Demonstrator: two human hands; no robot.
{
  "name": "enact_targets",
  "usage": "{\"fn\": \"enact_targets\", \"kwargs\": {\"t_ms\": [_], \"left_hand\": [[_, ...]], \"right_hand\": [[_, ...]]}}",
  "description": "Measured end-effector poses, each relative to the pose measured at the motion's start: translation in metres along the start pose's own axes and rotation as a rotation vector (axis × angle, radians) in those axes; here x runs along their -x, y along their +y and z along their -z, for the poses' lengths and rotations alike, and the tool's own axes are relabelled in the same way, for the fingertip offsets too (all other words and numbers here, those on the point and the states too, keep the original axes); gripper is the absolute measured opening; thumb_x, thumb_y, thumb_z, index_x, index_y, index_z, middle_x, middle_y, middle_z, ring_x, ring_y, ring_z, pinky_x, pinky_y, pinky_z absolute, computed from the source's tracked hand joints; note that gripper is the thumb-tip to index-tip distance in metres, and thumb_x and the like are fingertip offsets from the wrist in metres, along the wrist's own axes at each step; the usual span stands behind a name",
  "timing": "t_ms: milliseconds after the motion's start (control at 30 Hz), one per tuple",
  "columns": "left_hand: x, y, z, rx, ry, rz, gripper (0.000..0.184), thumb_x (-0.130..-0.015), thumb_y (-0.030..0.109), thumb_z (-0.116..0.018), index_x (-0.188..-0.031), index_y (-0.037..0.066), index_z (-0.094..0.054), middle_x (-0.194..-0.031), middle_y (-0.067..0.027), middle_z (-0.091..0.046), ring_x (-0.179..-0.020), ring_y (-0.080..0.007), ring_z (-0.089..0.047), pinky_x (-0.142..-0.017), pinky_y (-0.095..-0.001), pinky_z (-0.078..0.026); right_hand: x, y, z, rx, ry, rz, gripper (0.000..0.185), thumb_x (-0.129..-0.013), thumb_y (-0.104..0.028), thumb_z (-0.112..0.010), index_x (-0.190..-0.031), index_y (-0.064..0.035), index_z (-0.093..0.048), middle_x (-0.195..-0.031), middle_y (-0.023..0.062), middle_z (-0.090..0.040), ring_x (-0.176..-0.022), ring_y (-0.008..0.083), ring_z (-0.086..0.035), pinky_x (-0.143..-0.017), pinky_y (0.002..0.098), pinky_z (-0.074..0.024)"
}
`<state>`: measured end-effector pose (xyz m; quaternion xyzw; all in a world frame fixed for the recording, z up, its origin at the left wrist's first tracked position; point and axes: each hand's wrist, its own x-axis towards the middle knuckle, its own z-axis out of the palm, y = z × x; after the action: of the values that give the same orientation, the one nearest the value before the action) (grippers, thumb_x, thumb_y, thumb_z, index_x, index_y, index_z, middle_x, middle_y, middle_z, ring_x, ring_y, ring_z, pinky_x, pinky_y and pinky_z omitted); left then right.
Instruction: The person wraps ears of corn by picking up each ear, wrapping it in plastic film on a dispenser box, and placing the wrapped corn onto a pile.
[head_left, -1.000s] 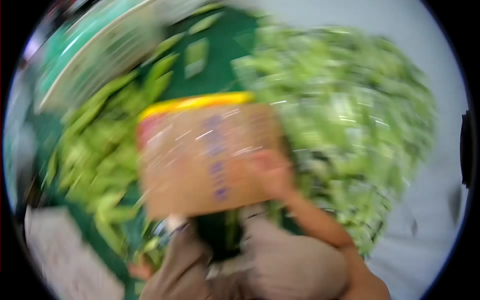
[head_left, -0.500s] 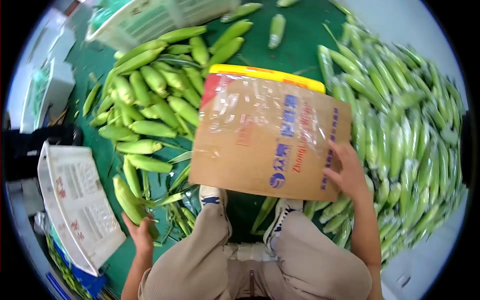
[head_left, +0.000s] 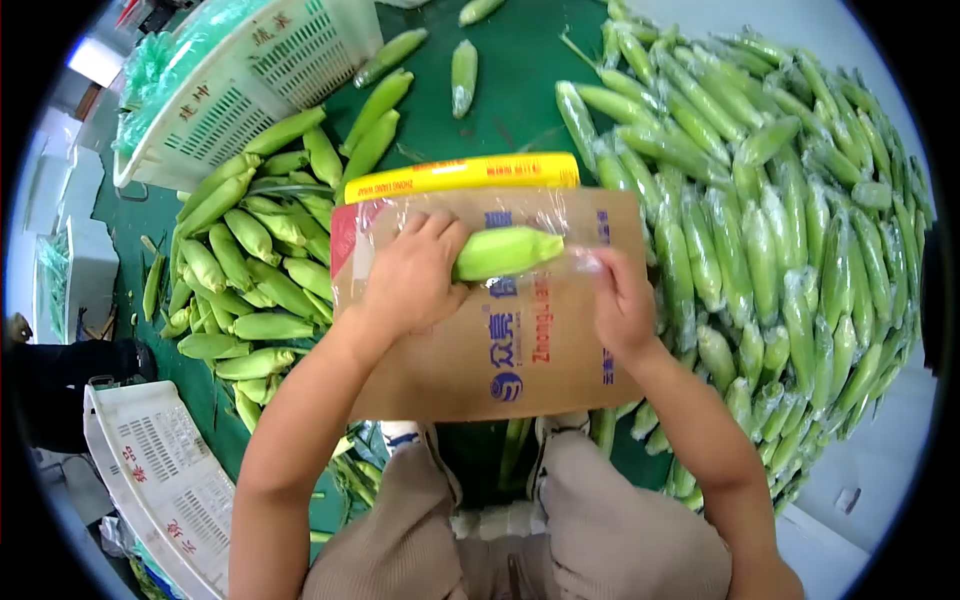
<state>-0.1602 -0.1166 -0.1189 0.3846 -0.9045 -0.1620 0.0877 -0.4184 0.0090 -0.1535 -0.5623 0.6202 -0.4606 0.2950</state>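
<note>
An ear of corn in its green husk (head_left: 505, 252) lies crosswise on the cardboard box (head_left: 430, 375). My left hand (head_left: 418, 270) is closed around its left end. At the corn's right tip, my right hand (head_left: 625, 300) pinches a bit of clear plastic film (head_left: 585, 260). More clear film stretches over the box top, catching the light. A yellow cling-wrap carton (head_left: 460, 175) rests along the box's far edge. Which part of the film wraps the corn, I cannot make out.
Loose husked-green corn ears (head_left: 245, 240) are heaped on the left. A large pile of film-wrapped ears (head_left: 770, 230) spreads on the right. White crates stand at upper left (head_left: 260, 70) and lower left (head_left: 160, 450). My knees flank the box's near side.
My left hand has brought the corn from the lower left up onto the box. My right hand has shifted from the box's right side to the film by the corn's tip.
</note>
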Motion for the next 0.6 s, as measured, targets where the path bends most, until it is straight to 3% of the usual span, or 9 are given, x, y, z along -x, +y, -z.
{"fn": "enact_targets", "kwargs": {"t_ms": [100,200,300,333,367,467,500,567,600], "left_hand": [[-0.006,0.0,-0.003,0.031,-0.057,-0.023,0.059,-0.072,0.016,-0.077,-0.127,0.005,-0.059,-0.124,-0.0149,-0.058,-0.119,-0.0372,-0.056,-0.101,-0.0469,-0.048],[-0.014,-0.011,0.005,0.064,-0.179,-0.046,0.067,-0.073,0.02,-0.079,-0.133,0.002,-0.055,-0.128,-0.0189,-0.056,-0.124,-0.0397,-0.053,-0.105,-0.0475,-0.046],[0.001,-0.014,0.006,0.298,-0.059,-0.087,0.082,-0.073,0.028,-0.086,-0.142,0.003,-0.049,-0.135,-0.0191,-0.054,-0.128,-0.0379,-0.052,-0.11,-0.0444,-0.042],[0.014,-0.029,0.005,0.315,0.066,-0.049,0.099,-0.068,0.035,-0.092,-0.147,0.002,-0.044,-0.142,-0.0189,-0.051,-0.13,-0.0362,-0.052,-0.115,-0.045,-0.039],[0.035,-0.043,0.001,0.526,0.311,0.053,0.114,-0.061,0.044,-0.096,-0.151,0.002,-0.04,-0.143,-0.0182,-0.051,-0.133,-0.0372,-0.048,-0.115,-0.0488,-0.037],[0.103,-0.064,-0.001,0.181,0.232,0.148,0.137,-0.051,0.064,-0.092,-0.158,0.004,-0.034,-0.14,-0.0185,-0.049,-0.132,-0.0398,-0.043,-0.112,-0.0495,-0.038],[0.111,-0.055,-0.009,0.09,0.222,0.224,0.104,-0.064,0.052,-0.092,-0.149,0.005,-0.052,-0.133,-0.0168,-0.056,-0.124,-0.0377,-0.049,-0.106,-0.0471,-0.042],[0.102,-0.056,-0.012,0.09,0.218,0.353,0.056,-0.08,0.031,-0.085,-0.128,0.007,-0.07,-0.115,-0.0138,-0.065,-0.111,-0.0341,-0.056,-0.097,-0.0429,-0.047],[0.094,-0.051,-0.01,-0.017,0.379,0.338,0.022,-0.087,0.011,-0.076,-0.109,0.008,-0.077,-0.093,-0.0112,-0.069,-0.092,-0.0325,-0.065,-0.083,-0.0406,-0.052]], "right_hand": [[-0.037,-0.011,-0.038,0.445,-0.03,0.373,0.057,-0.085,-0.032,-0.082,-0.131,-0.0081,-0.059,-0.115,0.01,-0.066,-0.112,0.0289,-0.061,-0.1,0.0448,-0.046],[-0.066,-0.025,-0.048,0.765,-0.204,0.495,0.075,-0.073,-0.039,-0.089,-0.134,-0.0109,-0.057,-0.118,0.0102,-0.064,-0.115,0.0277,-0.06,-0.1,0.0449,-0.0448],[-0.097,-0.032,-0.053,0.81,-0.505,0.521,0.076,-0.068,-0.04,-0.09,-0.131,-0.0113,-0.059,-0.116,0.0109,-0.065,-0.113,0.0268,-0.061,-0.097,0.0426,-0.0453],[-0.102,-0.033,-0.053,0.804,-0.569,0.495,0.073,-0.068,-0.039,-0.09,-0.128,-0.011,-0.06,-0.116,0.0115,-0.065,-0.113,0.0294,-0.062,-0.097,0.0459,-0.0466],[-0.099,-0.03,-0.053,0.759,-0.495,0.487,0.071,-0.069,-0.039,-0.09,-0.128,-0.0108,-0.06,-0.115,0.0115,-0.066,-0.112,0.0304,-0.062,-0.096,0.0466,-0.0476],[-0.083,-0.015,-0.058,0.626,-0.304,0.422,0.067,-0.073,-0.038,-0.088,-0.127,-0.0103,-0.061,-0.112,0.0121,-0.066,-0.109,0.0337,-0.064,-0.091,0.0481,-0.0505],[-0.078,-0.016,-0.055,0.591,-0.286,0.389,0.065,-0.074,-0.038,-0.087,-0.127,-0.0101,-0.061,-0.111,0.0127,-0.067,-0.108,0.0349,-0.064,-0.09,0.0483,-0.0515],[-0.072,-0.026,-0.051,0.575,-0.272,0.34,0.063,-0.075,-0.038,-0.087,-0.125,-0.0095,-0.061,-0.11,0.0138,-0.066,-0.104,0.0366,-0.065,-0.086,0.048,-0.053],[-0.065,-0.035,-0.047,0.591,-0.272,0.328,0.062,-0.075,-0.039,-0.087,-0.123,-0.009,-0.062,-0.108,0.0142,-0.066,-0.102,0.037,-0.065,-0.084,0.0475,-0.0536]]}}
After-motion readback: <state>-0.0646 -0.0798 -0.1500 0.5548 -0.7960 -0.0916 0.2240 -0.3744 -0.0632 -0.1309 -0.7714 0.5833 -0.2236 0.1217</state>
